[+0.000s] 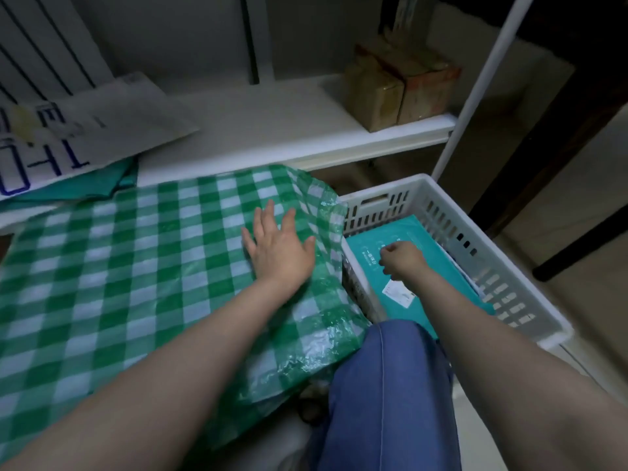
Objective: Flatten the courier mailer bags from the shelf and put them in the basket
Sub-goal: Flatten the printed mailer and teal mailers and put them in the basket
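A teal courier mailer bag (438, 263) lies flat inside the white slotted basket (530, 300) at the right. My right hand (401, 260) is down on that bag with its fingers curled under; whether they pinch the bag is hidden. My left hand (278, 246) rests flat, fingers spread, on the green-and-white checked cloth (136, 266). On the white shelf (272, 130) at the left lie a white mailer bag with dark blue lettering (85, 130) and a teal mailer bag (85, 188) partly under it.
Two brown cardboard boxes (401, 90) stand at the shelf's right end. A white upright pole (475, 86) rises behind the basket. My knee in blue jeans (387, 396) sits between the cloth and the basket. A dark furniture leg (577, 246) crosses the floor at the right.
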`<state>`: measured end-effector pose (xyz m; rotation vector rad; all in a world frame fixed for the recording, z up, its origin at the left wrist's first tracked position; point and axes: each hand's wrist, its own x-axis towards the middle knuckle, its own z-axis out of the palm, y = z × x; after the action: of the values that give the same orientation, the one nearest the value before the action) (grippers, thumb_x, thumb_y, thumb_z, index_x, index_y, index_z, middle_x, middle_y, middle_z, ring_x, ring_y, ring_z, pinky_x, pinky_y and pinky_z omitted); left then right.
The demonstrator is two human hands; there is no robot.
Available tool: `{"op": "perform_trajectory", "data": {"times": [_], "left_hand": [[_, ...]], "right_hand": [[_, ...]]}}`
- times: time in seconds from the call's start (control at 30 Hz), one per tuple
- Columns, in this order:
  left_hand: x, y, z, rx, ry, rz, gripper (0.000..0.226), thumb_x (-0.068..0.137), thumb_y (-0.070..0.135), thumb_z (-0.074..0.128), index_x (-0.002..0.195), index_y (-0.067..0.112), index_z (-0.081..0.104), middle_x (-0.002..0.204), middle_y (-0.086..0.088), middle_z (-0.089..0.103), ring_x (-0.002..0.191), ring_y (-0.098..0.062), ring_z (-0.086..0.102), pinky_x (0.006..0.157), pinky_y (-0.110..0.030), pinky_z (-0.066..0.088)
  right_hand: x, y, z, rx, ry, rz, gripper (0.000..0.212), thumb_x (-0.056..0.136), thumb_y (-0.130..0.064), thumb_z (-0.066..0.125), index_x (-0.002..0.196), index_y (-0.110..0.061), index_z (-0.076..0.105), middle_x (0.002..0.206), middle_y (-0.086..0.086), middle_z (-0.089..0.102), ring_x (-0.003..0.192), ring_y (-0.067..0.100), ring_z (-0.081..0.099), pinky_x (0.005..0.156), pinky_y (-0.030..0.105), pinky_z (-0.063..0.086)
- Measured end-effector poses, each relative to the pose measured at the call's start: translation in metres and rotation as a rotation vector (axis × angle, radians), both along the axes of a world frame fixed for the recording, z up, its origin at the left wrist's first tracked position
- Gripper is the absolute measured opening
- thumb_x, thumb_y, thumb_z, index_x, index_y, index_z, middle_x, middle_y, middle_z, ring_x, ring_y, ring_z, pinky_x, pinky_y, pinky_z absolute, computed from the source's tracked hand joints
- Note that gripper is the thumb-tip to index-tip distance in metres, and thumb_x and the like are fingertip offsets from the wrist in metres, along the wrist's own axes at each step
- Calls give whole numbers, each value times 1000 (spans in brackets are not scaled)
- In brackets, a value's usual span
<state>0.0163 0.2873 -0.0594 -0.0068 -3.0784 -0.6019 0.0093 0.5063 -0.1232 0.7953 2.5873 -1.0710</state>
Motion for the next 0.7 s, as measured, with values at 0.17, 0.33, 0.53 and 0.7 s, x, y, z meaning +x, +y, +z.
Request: {"op": "perform_trajectory", "data": {"times": [0.17, 0.33, 0.53, 0.7], "left_hand": [[-7, -89, 20, -69, -92, 124, 68, 95, 46, 51, 154, 24, 24, 163, -9, 3, 150, -28, -3, 120, -52, -3], [-9, -200, 30, -109, -132, 254, 69, 96, 49, 47, 154, 23, 21, 163, -9, 5, 150, -28, -3, 120, -53, -3], [-15, -283, 20, -136, -115, 294, 68, 98, 53, 42, 155, 23, 20, 164, -8, 4, 150, -28, -4, 120, -51, -4], [-24, -317, -11, -163, -89, 286, 63, 101, 55, 28, 156, 26, 16, 165, -3, -1, 150, -25, -8, 118, -51, -9]], "right_hand": [[-29, -95, 62, 139, 296, -24, 30, 98, -25, 45, 106, -8, 67, 113, 19, 67, 106, 39, 60, 85, 38, 47], [-59, -216, 96, 141, 388, 186, 29, 99, -26, 43, 107, -8, 65, 110, 17, 67, 104, 36, 60, 83, 36, 45], [-82, -333, 97, 99, 415, 484, 26, 99, -26, 47, 105, -8, 65, 105, 13, 68, 100, 32, 62, 79, 32, 45], [-105, -411, 89, 169, 483, 752, 36, 98, -28, 50, 128, -12, 60, 135, 10, 53, 122, 25, 51, 101, 29, 38]]}}
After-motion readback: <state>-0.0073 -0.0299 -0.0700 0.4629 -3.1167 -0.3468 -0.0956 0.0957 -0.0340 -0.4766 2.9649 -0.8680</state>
